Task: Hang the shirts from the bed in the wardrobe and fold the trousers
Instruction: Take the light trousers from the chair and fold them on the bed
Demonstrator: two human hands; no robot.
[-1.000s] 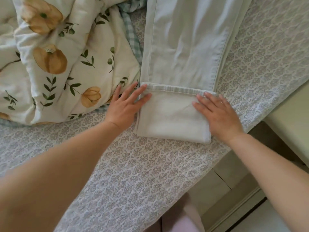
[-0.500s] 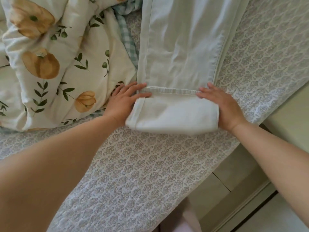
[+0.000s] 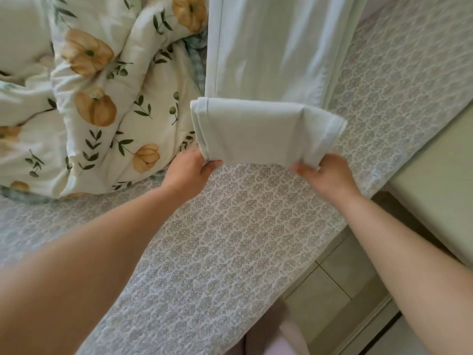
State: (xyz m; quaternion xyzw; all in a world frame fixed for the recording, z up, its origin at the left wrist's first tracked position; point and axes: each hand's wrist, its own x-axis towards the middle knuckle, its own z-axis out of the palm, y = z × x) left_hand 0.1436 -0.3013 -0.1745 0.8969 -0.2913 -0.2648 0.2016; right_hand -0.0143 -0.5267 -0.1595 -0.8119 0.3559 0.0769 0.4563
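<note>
head view looks down at a bed [image 3: 230, 252] with a grey patterned cover. pale green trousers [image 3: 276, 47] lie flat on it, running away from the person. the near end is folded into a thick wad [image 3: 258, 131], lifted off the cover at its near edge. the left hand [image 3: 190, 172] pinches the wad's left corner, thumb curled under the cloth. the right hand [image 3: 326, 176] grips the right corner, fingers curled round it. a puffy quilt with orange flowers [image 3: 89, 98] is bunched up just left of the trousers, touching them. a pale cabinet [image 3: 435, 180] stands on the right beside the bed.
</note>
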